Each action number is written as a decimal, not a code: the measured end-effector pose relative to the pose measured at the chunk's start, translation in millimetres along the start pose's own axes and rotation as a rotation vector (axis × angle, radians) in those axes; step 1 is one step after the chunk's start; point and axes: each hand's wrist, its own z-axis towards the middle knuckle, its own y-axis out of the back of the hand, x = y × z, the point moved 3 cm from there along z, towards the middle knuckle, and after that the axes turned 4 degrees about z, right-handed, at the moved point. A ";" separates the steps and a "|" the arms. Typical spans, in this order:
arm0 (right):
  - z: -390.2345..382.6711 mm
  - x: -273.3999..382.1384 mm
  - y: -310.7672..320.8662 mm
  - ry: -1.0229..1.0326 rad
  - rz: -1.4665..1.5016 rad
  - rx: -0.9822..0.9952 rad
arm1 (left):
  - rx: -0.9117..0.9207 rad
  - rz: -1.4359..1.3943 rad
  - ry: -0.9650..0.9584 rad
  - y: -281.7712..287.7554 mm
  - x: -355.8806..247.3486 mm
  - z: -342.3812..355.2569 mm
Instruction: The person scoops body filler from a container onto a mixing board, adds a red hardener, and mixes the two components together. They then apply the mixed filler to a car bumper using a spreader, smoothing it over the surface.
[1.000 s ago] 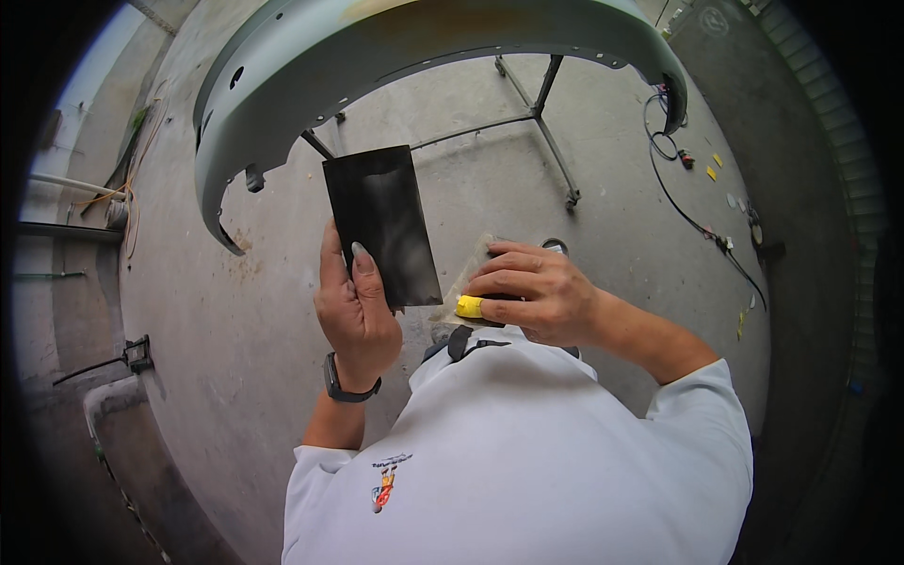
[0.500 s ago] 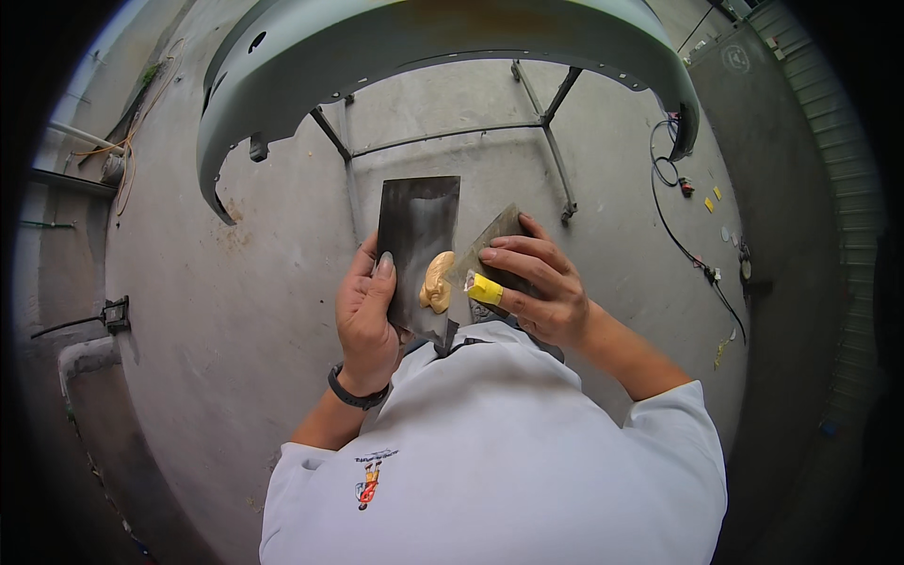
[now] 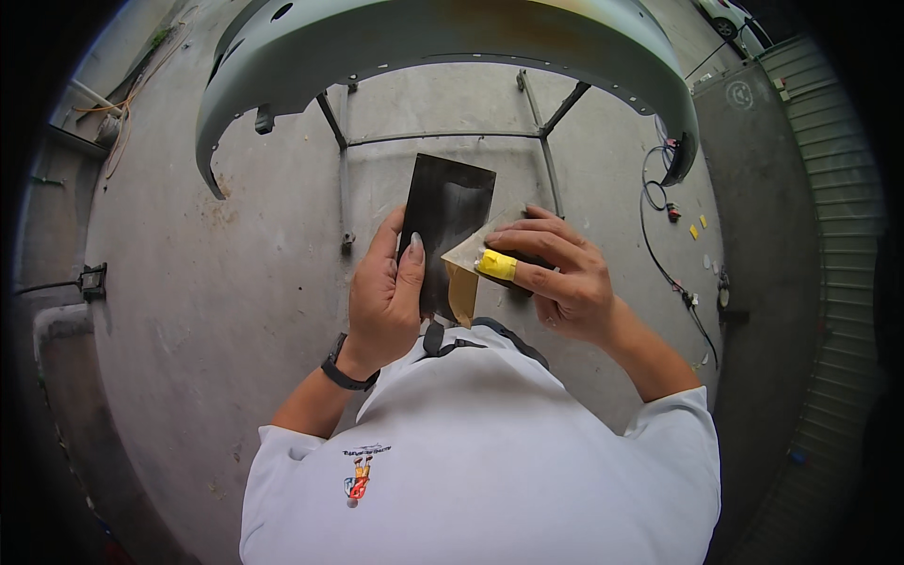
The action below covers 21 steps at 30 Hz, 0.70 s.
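Observation:
My left hand (image 3: 388, 287) grips a dark, flat rectangular mixing board (image 3: 447, 193) along its left side, thumb on its face. In my right hand (image 3: 570, 273) is a thin, greyish filler spreader (image 3: 468, 248), pinched between fingers and thumb; yellow tape wraps one finger. The spreader's pointed corner overlaps the lower right part of the board. Under it, tan putty (image 3: 460, 297) lies in a flattened patch at the board's right edge. Part of the putty is hidden by the spreader, and most of the spreader by my fingers.
Ahead, a grey-green car bumper (image 3: 443, 42) rests on a dark metal stand (image 3: 443, 137). A black cable (image 3: 644, 226) and yellow scraps (image 3: 694, 232) lie on the concrete floor at right. A box with a cable (image 3: 92, 282) is at left.
The spreader has moved left onto the board, and the lump of putty is now spread flatter beneath it. The board has shifted right and slightly up, tilting clockwise.

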 end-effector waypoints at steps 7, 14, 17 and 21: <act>5.9 3.6 0.1 0.082 -0.078 0.056 | -0.011 0.015 -0.091 7.6 -0.4 0.4; 6.1 16.1 -6.8 0.123 -0.046 0.148 | -0.018 0.063 0.001 13.4 -2.3 -1.2; 7.8 11.9 -5.7 0.078 -0.145 0.066 | 0.029 0.088 -0.133 12.7 -9.2 -3.8; 8.4 13.4 -8.0 0.132 -0.100 0.123 | -0.091 0.034 0.030 21.1 -2.8 -2.5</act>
